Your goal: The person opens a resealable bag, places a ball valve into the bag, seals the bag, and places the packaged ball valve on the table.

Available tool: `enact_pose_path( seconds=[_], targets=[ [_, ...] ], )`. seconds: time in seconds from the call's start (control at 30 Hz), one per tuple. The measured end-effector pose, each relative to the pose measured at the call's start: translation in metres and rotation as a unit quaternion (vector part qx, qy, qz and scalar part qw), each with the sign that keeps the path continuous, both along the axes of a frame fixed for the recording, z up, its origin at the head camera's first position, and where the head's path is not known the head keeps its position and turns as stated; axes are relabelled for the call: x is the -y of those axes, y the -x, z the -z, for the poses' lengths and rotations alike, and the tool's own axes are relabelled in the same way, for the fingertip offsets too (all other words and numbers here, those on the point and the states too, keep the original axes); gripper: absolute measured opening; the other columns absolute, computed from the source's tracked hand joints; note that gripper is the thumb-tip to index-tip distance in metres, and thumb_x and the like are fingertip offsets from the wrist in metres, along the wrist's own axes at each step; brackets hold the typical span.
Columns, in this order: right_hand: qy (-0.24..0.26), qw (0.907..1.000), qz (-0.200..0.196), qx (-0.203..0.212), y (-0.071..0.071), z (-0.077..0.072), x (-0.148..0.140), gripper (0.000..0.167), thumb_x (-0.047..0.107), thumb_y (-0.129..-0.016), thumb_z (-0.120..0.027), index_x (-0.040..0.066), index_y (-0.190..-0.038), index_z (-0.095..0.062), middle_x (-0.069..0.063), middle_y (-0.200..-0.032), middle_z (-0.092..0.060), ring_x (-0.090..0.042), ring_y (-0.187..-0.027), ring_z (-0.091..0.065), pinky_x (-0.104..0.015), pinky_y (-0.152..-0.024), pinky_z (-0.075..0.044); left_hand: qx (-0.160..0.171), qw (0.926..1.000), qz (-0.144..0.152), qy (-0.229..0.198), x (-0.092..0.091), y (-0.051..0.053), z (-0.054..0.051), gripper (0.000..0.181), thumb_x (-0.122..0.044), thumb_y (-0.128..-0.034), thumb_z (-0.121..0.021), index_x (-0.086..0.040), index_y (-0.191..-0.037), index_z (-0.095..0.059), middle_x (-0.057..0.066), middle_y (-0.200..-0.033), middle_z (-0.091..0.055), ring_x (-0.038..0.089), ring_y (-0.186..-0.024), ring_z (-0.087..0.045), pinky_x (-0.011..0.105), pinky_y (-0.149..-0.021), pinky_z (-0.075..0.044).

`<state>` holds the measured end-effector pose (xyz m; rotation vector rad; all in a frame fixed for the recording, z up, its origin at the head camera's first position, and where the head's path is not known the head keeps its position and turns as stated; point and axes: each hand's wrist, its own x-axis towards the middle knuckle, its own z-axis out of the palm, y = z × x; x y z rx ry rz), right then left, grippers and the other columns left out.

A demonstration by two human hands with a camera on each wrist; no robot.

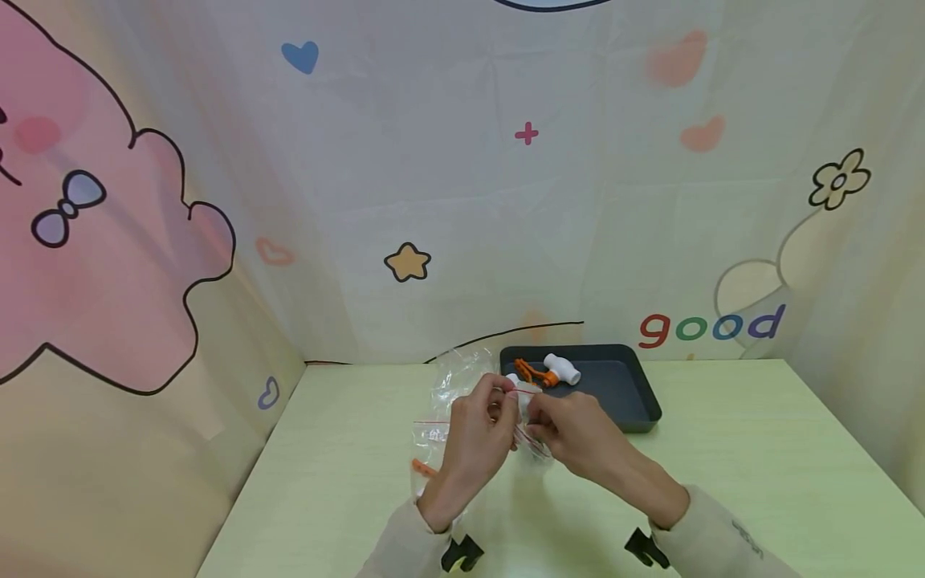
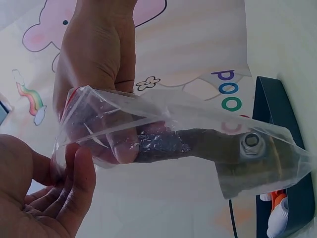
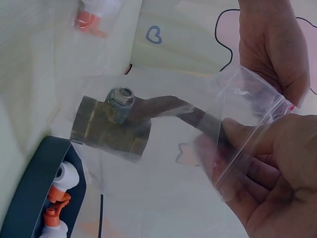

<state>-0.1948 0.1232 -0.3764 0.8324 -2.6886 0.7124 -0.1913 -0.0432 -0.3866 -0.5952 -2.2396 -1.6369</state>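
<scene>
A brass ball valve [image 2: 257,163] with a long dull lever is inside a clear zip bag [image 3: 163,129] with a red line at its mouth. My left hand [image 1: 482,425] pinches the bag's edge at the mouth. My right hand [image 1: 578,429] holds the valve's lever, its fingers seen through the plastic. Whether those fingers are inside the bag I cannot tell. In the right wrist view, the valve body [image 3: 111,129] points away from my right hand [image 3: 277,173]. The hands mostly hide the valve in the head view.
Behind the hands stands a dark grey tray [image 1: 614,393] holding white plastic valves [image 1: 562,369] with orange handles. Another clear bag [image 1: 433,433] lies on the table left of my left hand, an orange piece [image 1: 424,468] showing in it. A printed curtain [image 1: 462,201] hangs behind the table.
</scene>
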Motion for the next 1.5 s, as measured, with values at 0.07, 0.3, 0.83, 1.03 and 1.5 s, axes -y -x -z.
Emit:
enact_pose_path(
  seconds=[0.07, 0.3, 0.83, 1.03, 1.5],
  targets=[
    [-0.009, 0.9999, -0.006, 0.006, 0.001, 0.001, 0.0, 0.011, 0.006, -0.084, -0.074, 0.014, -0.085, -0.067, 0.008, -0.069, -0.065, 0.003, -0.057, -0.049, -0.015, -0.055, -0.044, -0.001, 1.0, -0.001, -0.006, -0.001, 0.0, 0.0, 0.008, -0.005, -0.098, -0.054, -0.005, -0.102, -0.06, 0.009, -0.071, -0.065, 0.0, -0.044, -0.053, 0.026, -0.043, -0.051],
    [-0.035, 0.9989, -0.03, 0.0, 0.004, 0.001, -0.001, 0.014, 0.004, -0.083, -0.074, 0.016, -0.085, -0.068, 0.009, -0.071, -0.067, 0.003, -0.061, -0.055, -0.016, -0.057, -0.047, -0.011, 0.9998, -0.004, -0.015, -0.004, 0.0, 0.001, 0.008, -0.005, -0.0974, -0.054, -0.002, -0.101, -0.061, 0.01, -0.07, -0.067, 0.001, -0.046, -0.053, 0.026, -0.044, -0.051],
    [0.016, 0.9977, -0.065, -0.009, -0.002, -0.013, -0.019, 0.01, 0.009, -0.086, -0.073, 0.015, -0.093, -0.07, 0.007, -0.08, -0.072, 0.001, -0.07, -0.064, -0.017, -0.064, -0.053, 0.02, 0.9967, -0.017, -0.076, -0.002, 0.0, 0.004, 0.007, -0.003, -0.0975, -0.053, -0.002, -0.101, -0.059, 0.016, -0.074, -0.069, 0.008, -0.054, -0.064, 0.031, -0.05, -0.057],
    [0.076, 0.9946, -0.007, -0.071, -0.01, -0.015, -0.028, 0.007, 0.008, -0.085, -0.074, 0.013, -0.09, -0.071, 0.008, -0.077, -0.07, 0.002, -0.067, -0.06, -0.019, -0.061, -0.053, 0.032, 0.994, -0.02, -0.103, 0.0, 0.001, 0.004, 0.008, -0.005, -0.0984, -0.053, -0.002, -0.104, -0.058, 0.016, -0.078, -0.068, 0.01, -0.057, -0.067, 0.036, -0.053, -0.058],
    [0.075, 0.9889, 0.128, -0.004, -0.026, 0.007, -0.021, 0.01, 0.029, -0.087, -0.073, 0.022, -0.08, -0.072, 0.018, -0.061, -0.056, 0.002, -0.057, -0.048, -0.018, -0.052, -0.04, 0.035, 0.9895, -0.03, -0.137, -0.004, -0.001, 0.002, 0.01, -0.006, -0.0991, -0.055, -0.001, -0.106, -0.057, 0.02, -0.086, -0.067, 0.024, -0.066, -0.071, 0.028, -0.06, -0.059]
  ],
)
